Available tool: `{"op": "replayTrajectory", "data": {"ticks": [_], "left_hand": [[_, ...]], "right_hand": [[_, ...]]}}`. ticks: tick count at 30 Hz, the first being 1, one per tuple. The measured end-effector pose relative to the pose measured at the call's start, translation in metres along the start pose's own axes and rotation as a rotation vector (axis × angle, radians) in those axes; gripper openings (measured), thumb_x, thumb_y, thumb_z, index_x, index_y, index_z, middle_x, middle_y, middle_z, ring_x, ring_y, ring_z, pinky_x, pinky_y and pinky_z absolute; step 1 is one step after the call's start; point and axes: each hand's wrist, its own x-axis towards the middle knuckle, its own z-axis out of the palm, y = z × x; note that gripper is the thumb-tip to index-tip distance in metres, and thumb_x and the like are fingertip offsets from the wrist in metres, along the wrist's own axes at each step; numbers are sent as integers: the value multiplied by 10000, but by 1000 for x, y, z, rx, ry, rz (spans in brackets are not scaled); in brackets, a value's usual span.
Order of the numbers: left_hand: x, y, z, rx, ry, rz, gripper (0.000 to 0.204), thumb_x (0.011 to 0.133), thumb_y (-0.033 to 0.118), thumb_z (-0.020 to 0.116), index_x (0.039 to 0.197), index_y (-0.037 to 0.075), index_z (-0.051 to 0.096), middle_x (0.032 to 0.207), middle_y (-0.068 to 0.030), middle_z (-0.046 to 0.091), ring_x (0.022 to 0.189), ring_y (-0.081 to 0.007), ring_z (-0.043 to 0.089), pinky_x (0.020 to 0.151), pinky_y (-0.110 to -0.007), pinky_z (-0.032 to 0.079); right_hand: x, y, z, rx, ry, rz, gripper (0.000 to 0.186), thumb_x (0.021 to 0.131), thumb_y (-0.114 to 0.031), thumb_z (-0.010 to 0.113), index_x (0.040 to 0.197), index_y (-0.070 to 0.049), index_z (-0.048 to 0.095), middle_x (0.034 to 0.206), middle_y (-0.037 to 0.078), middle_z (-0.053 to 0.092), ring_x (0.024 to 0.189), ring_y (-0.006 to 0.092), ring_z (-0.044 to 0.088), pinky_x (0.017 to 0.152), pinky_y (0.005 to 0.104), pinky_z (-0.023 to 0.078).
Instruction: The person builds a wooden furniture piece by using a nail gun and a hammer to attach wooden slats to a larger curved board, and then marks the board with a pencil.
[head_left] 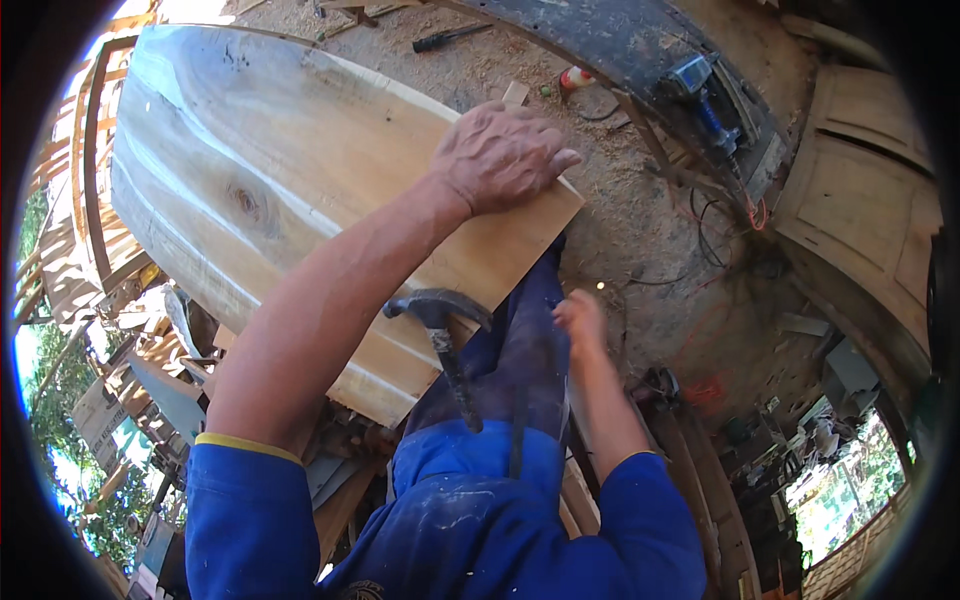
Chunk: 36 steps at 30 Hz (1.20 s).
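Note:
My left hand (505,155) is closed over the far edge of a wide pale wooden board (330,150), near its right end. Its fingertips curl out of sight. Close to my right thigh is my right hand (582,320), slightly blurred, with the fingers curled in; what they hold, if anything, I cannot make out. A claw hammer (440,330) rests with its head on the board's near right corner, and its dark handle points toward my waist. The board slants across in front of me, with a dark knot and whitish streaks on its face.
Sawdust and shavings cover the ground (640,240). A dark bench (620,50) at the far right bears a blue tool (705,95). Panelled wooden doors (860,190) lean at the right. Cables (700,240) trail over the ground, and wood scraps (150,340) pile up on the left.

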Motion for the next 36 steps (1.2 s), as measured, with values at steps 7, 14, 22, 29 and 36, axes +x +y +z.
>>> {"op": "replayTrajectory", "data": {"ticks": [7, 14, 22, 29, 36], "left_hand": [[19, 18, -13, 46, -202, -139, 306, 1007, 329, 501, 868, 114, 669, 863, -96, 704, 877, -263, 674, 806, -422, 477], [22, 16, -14, -13, -297, -215, 288, 984, 292, 541, 792, 106, 648, 743, -106, 674, 747, -283, 667, 737, -422, 471], [20, 14, -14, -34, -271, -190, 322, 979, 299, 547, 740, 100, 635, 715, -101, 660, 701, -269, 652, 721, -416, 463], [16, 13, -15, -55, -294, -236, 360, 988, 324, 529, 732, 103, 650, 752, -110, 687, 764, -266, 674, 760, -421, 479], [17, 14, -17, -78, -291, -236, 385, 997, 339, 520, 738, 97, 672, 750, -112, 696, 775, -277, 687, 780, -419, 490]], "right_hand": [[115, -328, -50, -874, 759, -1241, 555, 856, -107, 643, 1387, -46, 491, 1228, 225, 619, 1159, 378, 604, 1007, 474, 474], [165, -386, -19, -1319, 819, -1095, 763, 809, -67, 656, 1504, -92, 341, 1200, 225, 618, 1129, 403, 599, 1013, 517, 464], [165, -433, -22, -1440, 584, -782, 807, 873, -175, 685, 1564, -68, 281, 1219, 238, 644, 1124, 421, 631, 948, 503, 517], [32, -438, -3, -1341, 638, -723, 402, 867, -329, 717, 1160, -53, 696, 1034, 227, 736, 1022, 438, 686, 869, 508, 539], [-173, -358, -24, -1255, -153, -1103, 433, 770, -220, 821, 1108, 11, 683, 917, 121, 750, 808, 257, 746, 778, 359, 570]]}}
